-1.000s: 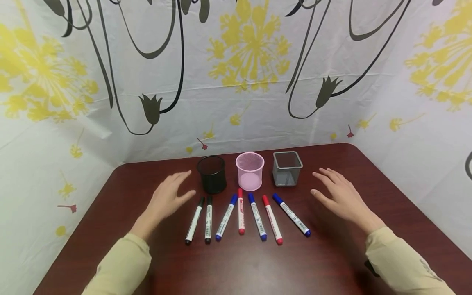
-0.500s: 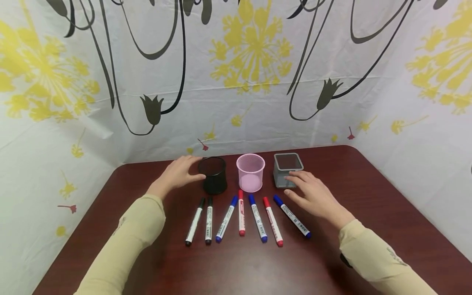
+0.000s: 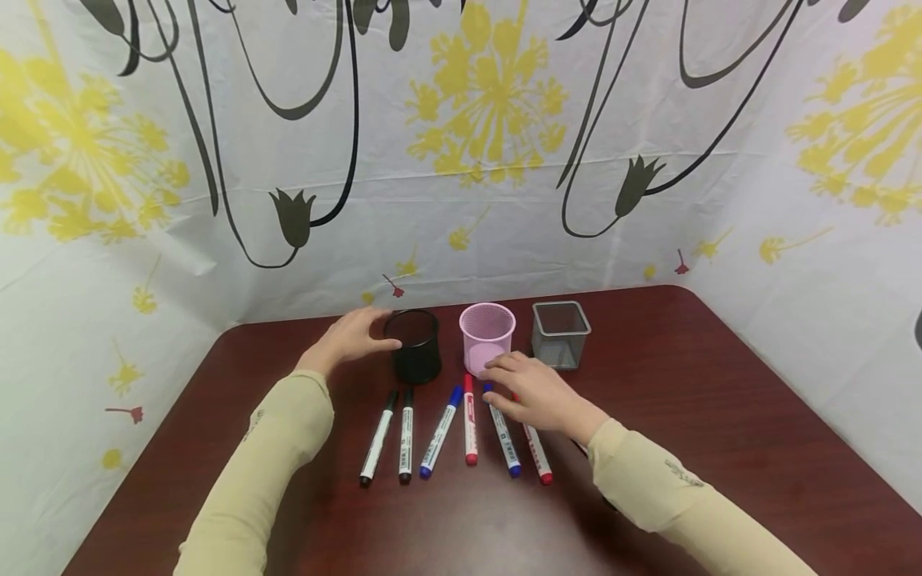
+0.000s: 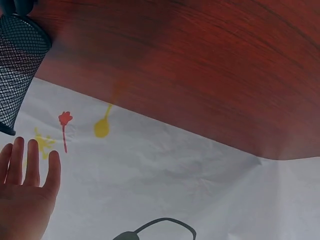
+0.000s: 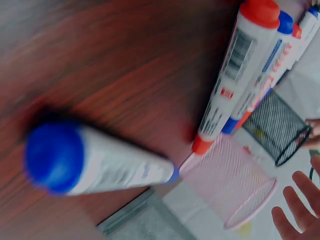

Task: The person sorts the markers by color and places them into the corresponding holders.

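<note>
Both hands reaching, nothing gripped; marker labels unreadable

I'm holding the left hand [image 3: 346, 340] beside the black mesh cup [image 3: 418, 362], fingers apart, thumb out in front; no grip, and contact I'm not able to confirm. The cup is standing upright at the left end of a row with the pink mesh cup [image 3: 487, 326] and the gray square holder [image 3: 559, 350], toward the far side of the table [image 3: 720, 384].

The right hand [image 3: 536, 392] is hovering with loose, parted fingers, holding nothing. It's covering the upper ends of a blue marker [image 3: 504, 438] and a red marker [image 3: 536, 450], just in front of the pink cup. Two black markers [image 3: 378, 438], another blue marker [image 3: 442, 432] and another red marker [image 3: 471, 424] are lying to its left. The outer blue marker [image 5: 120, 170] is lying below the right wrist, showing in that wrist's view.

Reach looks like the step; I'd be setting thumb and fingers on opposite sides of the cup wall, staying low and level so it isn't tipping. On the right, I'd be clearing the caps before lowering fingertips; the markers could be rolling if brushed.

Labels: white barrels are carrying small print; one red-capped barrel is showing a barcode [image 5: 239, 54]. I'm reading no brand. Sleeve print [image 3: 684, 473]: illegible.
</note>
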Demonstrator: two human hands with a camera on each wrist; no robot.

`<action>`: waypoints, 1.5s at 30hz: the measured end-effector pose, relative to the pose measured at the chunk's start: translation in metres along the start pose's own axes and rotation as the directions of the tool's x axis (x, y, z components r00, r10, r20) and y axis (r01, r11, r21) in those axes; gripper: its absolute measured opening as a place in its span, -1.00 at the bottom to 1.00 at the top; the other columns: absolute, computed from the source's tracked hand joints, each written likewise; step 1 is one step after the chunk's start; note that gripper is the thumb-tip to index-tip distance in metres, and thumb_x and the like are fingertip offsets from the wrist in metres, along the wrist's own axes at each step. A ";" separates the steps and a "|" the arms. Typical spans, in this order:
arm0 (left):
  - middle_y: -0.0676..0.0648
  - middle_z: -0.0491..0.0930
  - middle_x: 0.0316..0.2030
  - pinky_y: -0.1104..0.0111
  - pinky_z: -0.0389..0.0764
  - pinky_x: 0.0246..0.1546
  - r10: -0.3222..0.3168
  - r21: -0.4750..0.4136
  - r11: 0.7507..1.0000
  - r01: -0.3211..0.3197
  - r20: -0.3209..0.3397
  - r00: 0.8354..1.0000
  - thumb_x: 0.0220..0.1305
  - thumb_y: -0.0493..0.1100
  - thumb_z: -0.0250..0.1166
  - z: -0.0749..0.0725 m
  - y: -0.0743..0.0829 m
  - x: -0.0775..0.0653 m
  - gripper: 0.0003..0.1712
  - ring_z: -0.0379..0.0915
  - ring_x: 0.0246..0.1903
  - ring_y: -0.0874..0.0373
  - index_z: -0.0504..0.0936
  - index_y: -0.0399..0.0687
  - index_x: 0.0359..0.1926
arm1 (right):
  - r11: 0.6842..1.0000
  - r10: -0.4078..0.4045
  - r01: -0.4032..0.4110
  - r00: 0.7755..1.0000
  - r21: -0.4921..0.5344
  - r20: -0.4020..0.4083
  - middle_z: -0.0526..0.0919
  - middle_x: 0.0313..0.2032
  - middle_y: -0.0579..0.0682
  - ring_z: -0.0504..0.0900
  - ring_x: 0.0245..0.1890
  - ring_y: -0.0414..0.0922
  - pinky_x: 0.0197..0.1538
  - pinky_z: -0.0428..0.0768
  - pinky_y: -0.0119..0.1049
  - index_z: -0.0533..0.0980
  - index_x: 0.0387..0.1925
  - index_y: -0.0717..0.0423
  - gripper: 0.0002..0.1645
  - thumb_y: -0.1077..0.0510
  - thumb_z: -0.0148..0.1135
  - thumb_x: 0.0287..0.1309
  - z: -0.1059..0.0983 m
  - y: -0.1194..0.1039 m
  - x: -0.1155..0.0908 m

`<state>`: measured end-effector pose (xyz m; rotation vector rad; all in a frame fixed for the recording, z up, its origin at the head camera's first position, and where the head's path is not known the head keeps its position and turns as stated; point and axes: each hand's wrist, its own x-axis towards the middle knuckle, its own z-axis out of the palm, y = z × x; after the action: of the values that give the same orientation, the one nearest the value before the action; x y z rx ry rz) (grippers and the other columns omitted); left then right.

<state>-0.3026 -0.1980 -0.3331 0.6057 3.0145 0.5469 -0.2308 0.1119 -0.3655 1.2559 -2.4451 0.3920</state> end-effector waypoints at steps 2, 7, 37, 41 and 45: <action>-0.23 0.28 0.13 0.01 0.16 0.06 -0.003 -0.017 1.000 0.003 0.003 1.000 0.04 0.18 0.22 0.001 -0.001 0.000 -0.20 0.11 0.14 -0.12 0.29 -0.18 0.21 | 1.000 -0.019 0.019 1.000 0.000 0.016 0.52 -0.17 -0.04 0.43 -0.12 -0.12 -0.13 0.42 -0.20 0.55 -0.15 0.06 -0.67 0.02 0.19 0.03 0.006 -0.005 0.006; -0.23 0.33 0.09 0.04 0.21 0.04 -0.008 -0.042 0.999 0.008 0.007 1.000 0.05 0.18 0.22 0.004 -0.002 -0.001 -0.23 0.17 0.10 -0.11 0.33 -0.20 0.18 | 0.998 -0.056 0.055 0.996 0.017 0.072 0.55 -0.20 -0.13 0.45 -0.14 -0.18 -0.13 0.44 -0.27 0.57 -0.18 0.01 -0.72 0.04 0.17 0.04 0.019 -0.019 0.020; -0.23 0.33 0.09 0.04 0.22 0.04 -0.002 -0.083 0.997 -0.001 -0.034 0.999 0.02 0.21 0.23 0.011 -0.007 0.001 -0.22 0.18 0.10 -0.10 0.34 -0.18 0.17 | 0.908 -0.399 0.417 0.888 -0.034 0.228 0.57 -0.20 -0.28 0.42 -0.23 -0.28 -0.18 0.38 -0.52 0.59 -0.17 -0.16 -0.76 0.07 0.15 0.08 0.075 -0.089 0.065; -0.24 0.32 0.10 0.04 0.21 0.04 -0.003 -0.079 0.997 0.000 -0.039 0.999 0.03 0.19 0.23 0.012 -0.007 0.000 -0.23 0.17 0.11 -0.11 0.35 -0.18 0.17 | 0.898 -0.416 0.438 0.880 -0.052 0.231 0.56 -0.17 -0.28 0.42 -0.24 -0.28 -0.21 0.39 -0.52 0.57 -0.14 -0.16 -0.73 0.07 0.17 0.07 0.079 -0.093 0.064; -0.25 0.32 0.10 0.02 0.18 0.06 -0.014 -0.081 0.997 0.011 -0.038 0.999 0.03 0.18 0.24 0.012 -0.007 -0.001 -0.23 0.15 0.12 -0.12 0.35 -0.19 0.17 | 0.900 -0.396 0.428 0.879 -0.077 0.266 0.50 -0.04 -0.24 0.43 -0.15 -0.27 -0.14 0.39 -0.48 0.49 0.00 -0.15 -0.60 0.03 0.17 0.06 0.082 -0.097 0.064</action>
<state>-0.3029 -0.2005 -0.3466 0.5782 3.0124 0.6840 -0.2014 -0.0217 -0.4038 1.8017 -2.2516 -0.0493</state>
